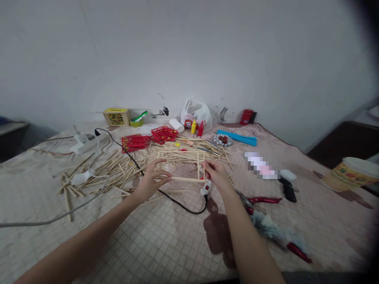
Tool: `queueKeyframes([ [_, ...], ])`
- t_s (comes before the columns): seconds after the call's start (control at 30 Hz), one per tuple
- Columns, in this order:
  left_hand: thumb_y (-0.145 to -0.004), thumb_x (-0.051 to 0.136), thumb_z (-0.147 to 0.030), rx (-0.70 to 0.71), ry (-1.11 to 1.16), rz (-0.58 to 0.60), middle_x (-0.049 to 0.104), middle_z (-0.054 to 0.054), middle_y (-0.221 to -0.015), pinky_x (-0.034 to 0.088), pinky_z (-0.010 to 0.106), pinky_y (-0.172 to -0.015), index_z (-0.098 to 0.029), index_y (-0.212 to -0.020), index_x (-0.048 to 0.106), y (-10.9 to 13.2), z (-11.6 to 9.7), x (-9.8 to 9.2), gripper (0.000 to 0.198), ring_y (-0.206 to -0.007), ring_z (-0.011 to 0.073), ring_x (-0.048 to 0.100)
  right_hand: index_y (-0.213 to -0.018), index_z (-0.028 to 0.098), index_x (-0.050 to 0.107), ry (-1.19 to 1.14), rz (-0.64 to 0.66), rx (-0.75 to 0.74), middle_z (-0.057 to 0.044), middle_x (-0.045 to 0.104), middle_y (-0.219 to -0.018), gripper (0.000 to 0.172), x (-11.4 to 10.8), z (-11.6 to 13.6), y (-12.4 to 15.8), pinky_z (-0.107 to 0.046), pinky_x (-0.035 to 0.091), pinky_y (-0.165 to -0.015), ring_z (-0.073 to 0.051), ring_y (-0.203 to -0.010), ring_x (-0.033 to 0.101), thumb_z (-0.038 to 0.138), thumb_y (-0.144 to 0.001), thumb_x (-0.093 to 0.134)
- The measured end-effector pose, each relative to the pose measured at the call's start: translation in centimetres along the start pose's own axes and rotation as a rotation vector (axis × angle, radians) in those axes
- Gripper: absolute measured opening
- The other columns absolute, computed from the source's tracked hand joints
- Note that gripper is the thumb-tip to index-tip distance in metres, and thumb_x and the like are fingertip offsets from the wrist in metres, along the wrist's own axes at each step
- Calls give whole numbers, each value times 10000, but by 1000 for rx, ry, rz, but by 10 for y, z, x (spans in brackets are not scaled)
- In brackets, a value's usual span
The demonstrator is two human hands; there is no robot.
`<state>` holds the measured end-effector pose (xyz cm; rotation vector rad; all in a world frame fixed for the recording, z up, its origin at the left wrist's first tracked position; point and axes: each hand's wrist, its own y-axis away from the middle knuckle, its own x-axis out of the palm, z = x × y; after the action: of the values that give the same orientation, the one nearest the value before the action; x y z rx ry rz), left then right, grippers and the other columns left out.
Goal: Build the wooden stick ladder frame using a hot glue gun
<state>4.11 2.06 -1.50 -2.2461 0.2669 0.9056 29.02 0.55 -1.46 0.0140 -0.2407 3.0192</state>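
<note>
My left hand pinches the left end of a thin wooden stick that runs level between both hands. My right hand pinches its right end, where two short upright sticks join it into a partial frame. Both hands hover just above a cloth-covered table. A white glue gun with a black cord lies just under my right hand. Behind the hands lies a heap of loose wooden sticks, and two red lattice panels rest beyond it.
Red-handled pliers and a furry red-handled tool lie to the right. A white power strip, a small stick box, a plastic bag, paint bottles and a blue sheet stand at the back. A paper cup lies far right.
</note>
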Motion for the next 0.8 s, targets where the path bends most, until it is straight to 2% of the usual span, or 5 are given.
queueKeyframes([
  [0.27, -766, 579, -290, -40, 61, -177, 550, 78, -1131, 359, 381, -955, -202, -761, 652, 15, 4, -14, 114, -1100, 213, 476, -661, 155, 562, 29, -25, -6, 75, 387, -402, 326, -6, -1, -1, -190, 200, -345, -51, -347, 306, 474, -675, 626],
  [0.37, -802, 510, -302, -153, 38, -243, 634, 41, -806, 474, 286, -714, -185, -830, 596, 24, 29, -33, 148, -764, 152, 595, -652, 152, 561, 31, -47, -5, 74, 383, -395, 343, -8, -3, -3, -184, 196, -342, -48, -345, 303, 487, -669, 632],
  [0.5, -817, 425, -321, -294, -5, -325, 587, 1, -627, 419, 219, -501, -159, -878, 543, 30, 78, -66, 209, -531, 110, 538, -646, 150, 568, 4, -89, 14, 71, 382, -386, 367, -11, -2, -3, -176, 194, -329, -47, -342, 303, 508, -644, 650],
  [0.63, -817, 417, -321, -362, -61, -267, 595, 5, -630, 416, 220, -502, -140, -917, 534, 26, 111, -80, 237, -541, 111, 539, -672, 150, 589, -67, -142, -6, 66, 393, -403, 328, -16, 3, -1, -168, 195, -325, -46, -357, 313, 464, -641, 679],
  [0.8, -832, 494, -300, -307, -108, -31, 617, 36, -832, 483, 307, -653, -125, -933, 562, -8, 114, -44, 213, -723, 137, 588, -679, 149, 607, -182, -214, 11, 62, 412, -409, 329, -19, 9, 0, -154, 194, -318, -37, -356, 320, 453, -607, 711],
])
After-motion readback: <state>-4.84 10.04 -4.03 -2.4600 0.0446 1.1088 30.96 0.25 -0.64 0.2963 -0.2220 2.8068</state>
